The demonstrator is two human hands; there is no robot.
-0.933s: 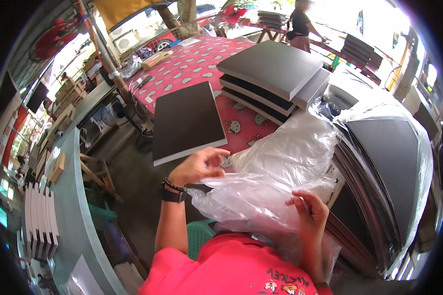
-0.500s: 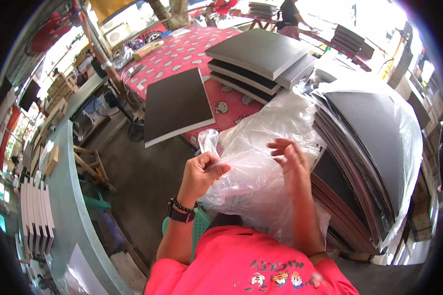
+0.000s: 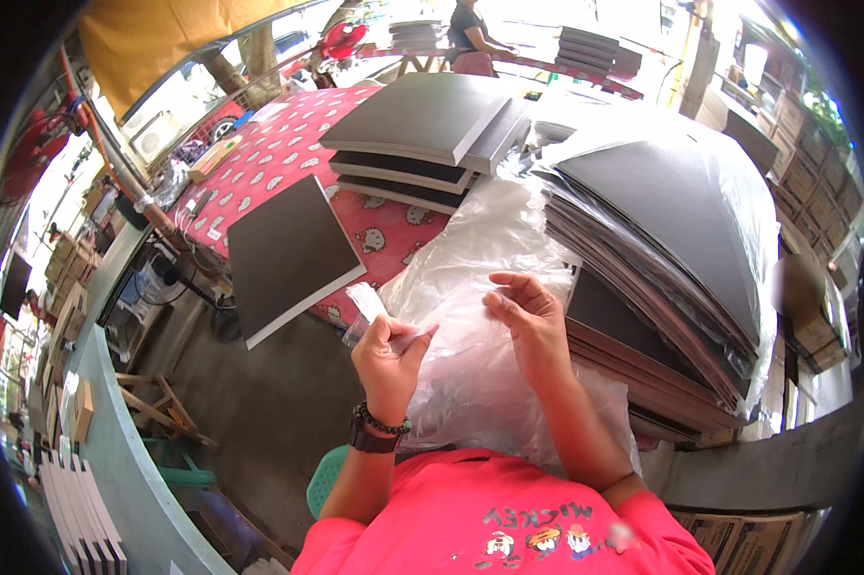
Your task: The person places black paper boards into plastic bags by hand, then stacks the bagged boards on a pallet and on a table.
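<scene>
My left hand (image 3: 392,355) is closed, thumb against fingers, pinching a clear plastic bag (image 3: 451,379) that hangs down in front of my shirt. My right hand (image 3: 535,326) is raised beside the film, thumb and fingers bent but apart; I see nothing gripped in it. Beyond my hands, more crumpled clear plastic sheeting (image 3: 480,225) spreads over the pink patterned table cover. To its left a flat dark panel with white edges (image 3: 293,249) overhangs the table's near edge. A stack of similar panels (image 3: 422,115) lies behind.
On the right stands a tall stack of dark sheets (image 3: 667,216) partly wrapped in plastic. A pale green bench (image 3: 125,450) curves along the left, with white-edged panels at its near end. A green stool (image 3: 327,482) is beside my left arm. Another person (image 3: 472,43) stands far back.
The view has swung right, so the table and stacks sit further left. My left hand still pinches the plastic; my right hand has come nearer to it, its fingers more bent.
</scene>
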